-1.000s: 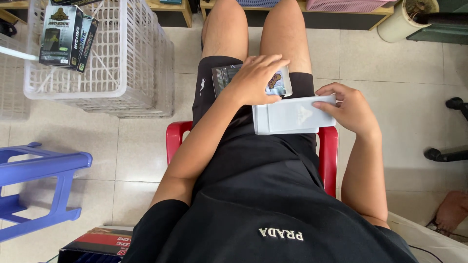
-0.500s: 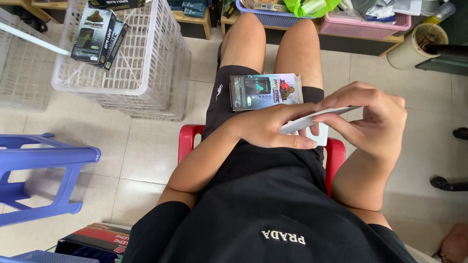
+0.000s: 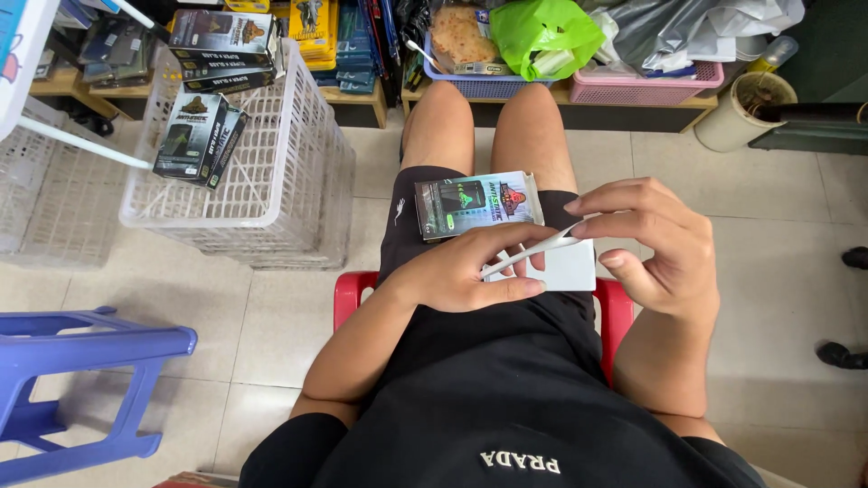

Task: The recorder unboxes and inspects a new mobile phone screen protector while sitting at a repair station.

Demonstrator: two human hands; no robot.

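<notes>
Holding white flat pack w/ both hands, over dark printed box.

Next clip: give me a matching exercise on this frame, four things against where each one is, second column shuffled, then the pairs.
Things:
1. white sleeve
2. printed flat pack
3. blue stool
4. green bag

Places:
A. on the floor at the picture's left
B. in the blue basket on the low shelf
C. held between left hand and right hand
D. lying on the person's thighs

Pairs: 1-C, 2-D, 3-A, 4-B
</notes>
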